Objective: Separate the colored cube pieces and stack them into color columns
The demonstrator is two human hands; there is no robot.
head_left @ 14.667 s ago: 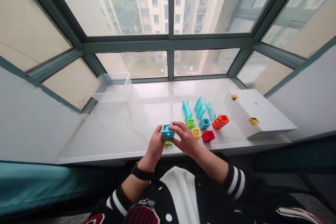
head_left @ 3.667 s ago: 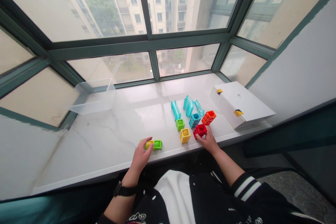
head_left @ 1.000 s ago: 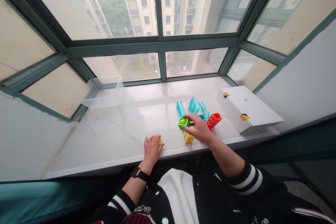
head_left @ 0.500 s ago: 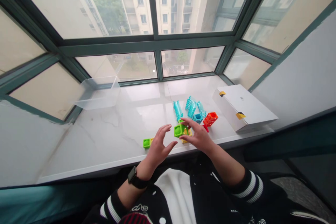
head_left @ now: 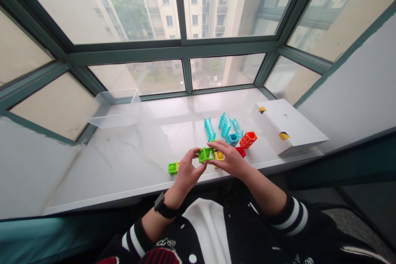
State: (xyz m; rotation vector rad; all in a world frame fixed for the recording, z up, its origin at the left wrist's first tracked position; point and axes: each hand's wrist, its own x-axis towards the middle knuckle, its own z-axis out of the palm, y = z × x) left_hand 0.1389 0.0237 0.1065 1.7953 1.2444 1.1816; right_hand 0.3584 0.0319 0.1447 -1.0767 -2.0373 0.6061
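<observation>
My left hand (head_left: 187, 171) and right hand (head_left: 230, 157) holding green hollow block (head_left: 206, 155) between fingertips; keep pressure even, yellow block (head_left: 220, 156) just behind it

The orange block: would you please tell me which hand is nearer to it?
Right. The right hand sits just left of the orange block, apart from it; the left hand lies farther left.

Green block (head_left: 206, 155): ends hidden by fingertips of left hand (head_left: 187, 172) and right hand (head_left: 229, 157). Yellow block (head_left: 219, 156): mostly covered, just below right fingers (head_left: 224, 147). Red block (head_left: 241, 152): partly hidden just past right fingertips, shape unclear. Yellow sliver (head_left: 178, 166) left of left fingers: too small to tell.
</observation>
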